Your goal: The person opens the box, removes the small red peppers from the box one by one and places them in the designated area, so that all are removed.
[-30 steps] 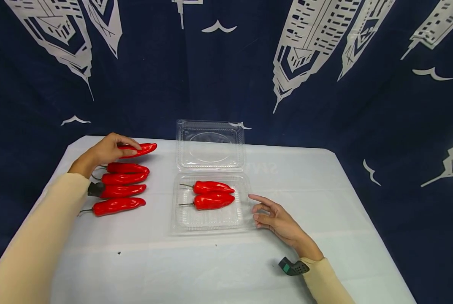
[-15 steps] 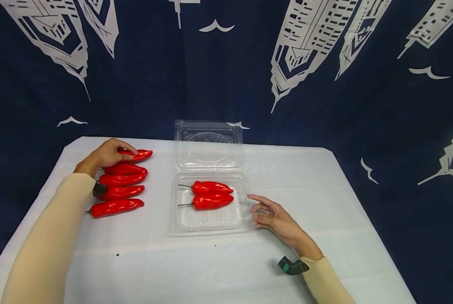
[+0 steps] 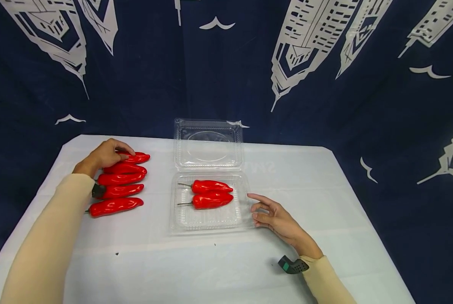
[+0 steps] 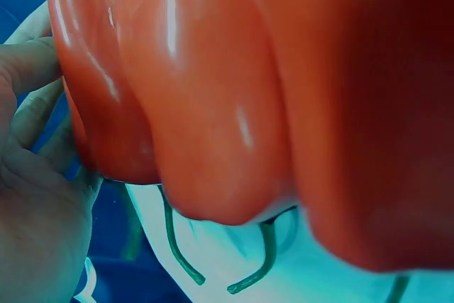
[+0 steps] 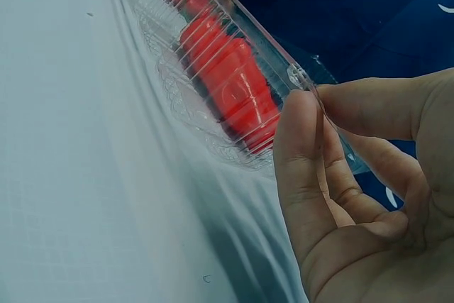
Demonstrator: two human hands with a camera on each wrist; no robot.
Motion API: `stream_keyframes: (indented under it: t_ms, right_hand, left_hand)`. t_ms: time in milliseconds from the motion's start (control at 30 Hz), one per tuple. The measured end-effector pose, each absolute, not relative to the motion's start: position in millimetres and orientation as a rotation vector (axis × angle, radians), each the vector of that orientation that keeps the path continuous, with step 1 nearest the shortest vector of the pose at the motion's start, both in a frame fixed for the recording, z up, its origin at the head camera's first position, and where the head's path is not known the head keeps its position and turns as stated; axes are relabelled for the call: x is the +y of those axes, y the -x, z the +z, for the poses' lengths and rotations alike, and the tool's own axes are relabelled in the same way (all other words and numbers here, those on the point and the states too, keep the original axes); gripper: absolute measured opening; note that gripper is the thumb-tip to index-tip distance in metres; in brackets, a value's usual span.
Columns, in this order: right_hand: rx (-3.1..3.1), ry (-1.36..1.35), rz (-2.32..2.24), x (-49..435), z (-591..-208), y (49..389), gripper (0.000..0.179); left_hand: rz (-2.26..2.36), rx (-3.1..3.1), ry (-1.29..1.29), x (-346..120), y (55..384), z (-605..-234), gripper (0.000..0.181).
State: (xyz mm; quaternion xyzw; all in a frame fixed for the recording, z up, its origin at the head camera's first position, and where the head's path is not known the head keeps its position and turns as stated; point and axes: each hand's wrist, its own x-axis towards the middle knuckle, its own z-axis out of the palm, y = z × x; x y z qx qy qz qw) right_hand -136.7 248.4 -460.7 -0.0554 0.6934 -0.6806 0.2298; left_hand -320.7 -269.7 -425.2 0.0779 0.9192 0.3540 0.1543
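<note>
At the far left of the table, my left hand (image 3: 108, 155) holds the farthest red chili pepper (image 3: 139, 158), thumb and fingers on its stem-end half. That pepper lies close beside a row of several similar peppers (image 3: 121, 191). The left wrist view has the fingers against the leftmost pepper (image 4: 92, 97), with green stems hanging below its neighbours. My right hand (image 3: 277, 219) pinches the right rim of a clear plastic clamshell container (image 3: 211, 223). Two red peppers (image 3: 212, 200) lie side by side in its base, stems pointing left. Its lid (image 3: 209, 158) stands open behind.
A white cloth covers the table (image 3: 165, 270), which ends at a dark blue curtain (image 3: 226, 76) with white building prints. A small dark speck (image 3: 117, 253) lies near the front left. A black wrist device (image 3: 294, 265) sits at the right cuff.
My left hand has brought the held pepper slightly nearer, down against the row. The right hand and the container have stayed in place.
</note>
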Motion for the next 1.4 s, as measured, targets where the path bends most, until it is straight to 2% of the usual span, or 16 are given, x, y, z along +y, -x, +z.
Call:
stream_keyframes:
  t_ms: [1067, 1400]
  right_hand:
    - [1.920, 0.160, -1.874, 248.4, -462.6, 137.6, 0.069]
    - [1.907, 0.175, -1.873, 248.5, -462.0, 138.2, 0.069]
  left_hand:
    - [0.987, 2.691, -0.251, -265.8, 314.1, -413.5, 0.033]
    - [0.996, 2.789, -0.399, -234.1, 304.7, -397.7, 0.037]
